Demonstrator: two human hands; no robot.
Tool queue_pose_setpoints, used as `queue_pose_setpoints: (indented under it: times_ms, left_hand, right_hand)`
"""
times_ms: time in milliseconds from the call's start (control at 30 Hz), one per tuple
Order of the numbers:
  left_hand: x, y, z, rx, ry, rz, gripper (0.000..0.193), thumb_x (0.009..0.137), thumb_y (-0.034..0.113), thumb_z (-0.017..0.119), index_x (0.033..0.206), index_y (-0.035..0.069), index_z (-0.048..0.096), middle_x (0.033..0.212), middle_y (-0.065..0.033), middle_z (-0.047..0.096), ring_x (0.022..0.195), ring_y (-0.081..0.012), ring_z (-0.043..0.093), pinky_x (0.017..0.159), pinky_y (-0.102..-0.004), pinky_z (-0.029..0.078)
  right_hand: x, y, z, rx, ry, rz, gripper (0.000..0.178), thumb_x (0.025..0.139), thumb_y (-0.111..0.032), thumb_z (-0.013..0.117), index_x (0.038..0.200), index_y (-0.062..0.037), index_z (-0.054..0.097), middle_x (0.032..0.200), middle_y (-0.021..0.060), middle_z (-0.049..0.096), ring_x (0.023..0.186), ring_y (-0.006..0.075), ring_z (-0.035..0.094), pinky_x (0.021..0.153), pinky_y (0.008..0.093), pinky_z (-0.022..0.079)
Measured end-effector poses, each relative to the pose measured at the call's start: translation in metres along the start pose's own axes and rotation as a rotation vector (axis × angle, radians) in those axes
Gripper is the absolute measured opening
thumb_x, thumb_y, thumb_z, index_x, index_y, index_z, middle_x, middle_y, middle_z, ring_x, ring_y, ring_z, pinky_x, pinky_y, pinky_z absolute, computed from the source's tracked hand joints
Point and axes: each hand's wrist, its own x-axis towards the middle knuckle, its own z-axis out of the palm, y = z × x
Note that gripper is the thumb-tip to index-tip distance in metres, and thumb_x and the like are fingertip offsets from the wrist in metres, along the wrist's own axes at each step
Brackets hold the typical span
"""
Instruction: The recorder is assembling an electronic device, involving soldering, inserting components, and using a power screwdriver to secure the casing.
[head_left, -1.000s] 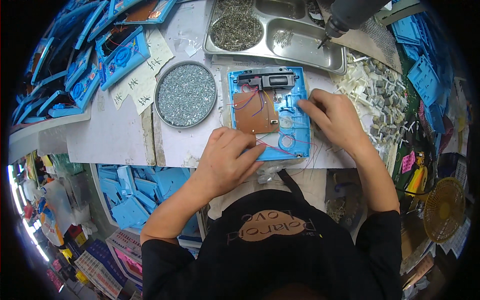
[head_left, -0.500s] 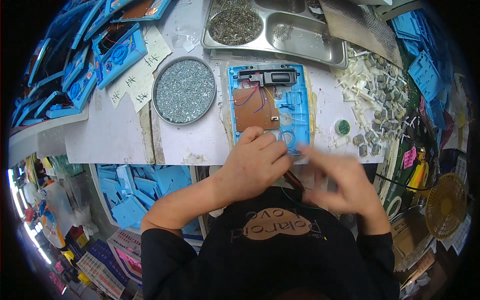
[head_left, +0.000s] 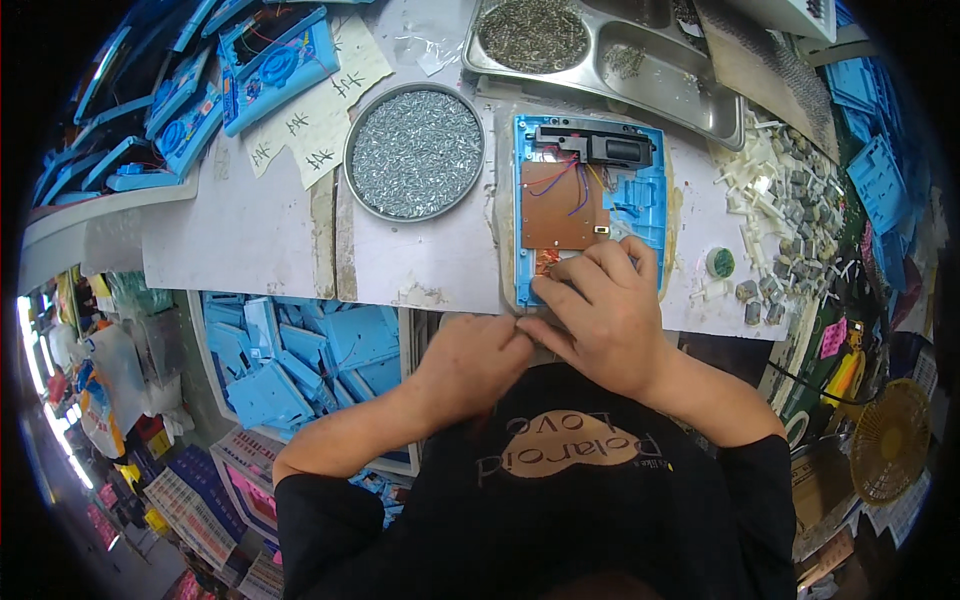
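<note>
The blue plastic casing [head_left: 590,205] lies open just right of centre in the upper half of the frame, on the white worktable [head_left: 240,240]; inside it you can see a brown circuit board [head_left: 558,218], a black part [head_left: 595,147] along its far end, and thin red and blue wires running between them. Your right hand [head_left: 600,315] rests over the casing's near end, fingers curled and pressing down on it, hiding the lower corner. Your left hand [head_left: 470,365] sits just beside it at the table edge, fingertips pinched together and meeting the right hand's thumb; whether it grips anything you cannot tell. Left of the casing stands a round tin of screws [head_left: 415,150], close but apart. Above it, at the top edge, is a steel compartment tray [head_left: 640,75] with more screws. A heap of small white and grey parts [head_left: 790,210] spreads to the right, and further blue casings [head_left: 270,55] stack in the upper left.
</note>
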Motion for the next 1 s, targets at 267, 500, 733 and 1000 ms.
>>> queue_pose_setpoints:
  times_ms: [267, 500, 733, 1000]
  left_hand:
    - [0.031, -0.02, -0.039, -0.188, 0.11, 0.081, 0.022, 0.081, 0.01, 0.078, 0.1, 0.007, 0.066, 0.086, -0.0105, 0.06, 0.077, -0.0317, 0.063, 0.065, -0.0419, 0.052]
    - [0.032, -0.043, -0.024, -0.167, 0.242, 0.194, 0.019, 0.081, 0.014, 0.083, 0.096, 0.008, 0.072, 0.086, -0.0082, 0.061, 0.073, -0.0268, 0.064, 0.061, -0.0369, 0.052]
    - [0.032, -0.039, -0.028, -0.206, 0.175, 0.107, 0.021, 0.078, 0.014, 0.087, 0.095, 0.01, 0.076, 0.086, -0.0061, 0.063, 0.072, -0.0231, 0.065, 0.061, -0.0336, 0.053]
    - [0.033, -0.03, -0.031, -0.223, 0.194, 0.044, 0.018, 0.081, 0.017, 0.084, 0.095, 0.009, 0.074, 0.086, -0.007, 0.062, 0.075, -0.0254, 0.066, 0.062, -0.0361, 0.054]
  right_hand:
    - [-0.001, -0.003, 0.003, -0.077, -0.052, 0.017, 0.028, 0.073, -0.023, 0.079, 0.092, -0.009, 0.063, 0.098, 0.0063, 0.059, 0.096, 0.0266, 0.055, 0.088, 0.0479, 0.039]
    - [0.044, 0.112, -0.137, 0.23, 0.15, 0.339, 0.009, 0.084, -0.01, 0.079, 0.089, -0.0048, 0.075, 0.085, 0.0077, 0.072, 0.077, 0.0181, 0.066, 0.077, 0.032, 0.052]
    - [0.22, 0.28, -0.244, -0.673, 0.655, -0.165, 0.024, 0.09, -0.019, 0.075, 0.111, -0.0091, 0.076, 0.105, 0.0072, 0.073, 0.1, 0.024, 0.065, 0.085, 0.0389, 0.052]
    - [0.339, 0.329, -0.249, -0.974, 0.78, -0.178, 0.019, 0.091, -0.027, 0.073, 0.108, -0.0191, 0.077, 0.108, 0.0051, 0.073, 0.101, 0.0319, 0.063, 0.09, 0.0435, 0.053]
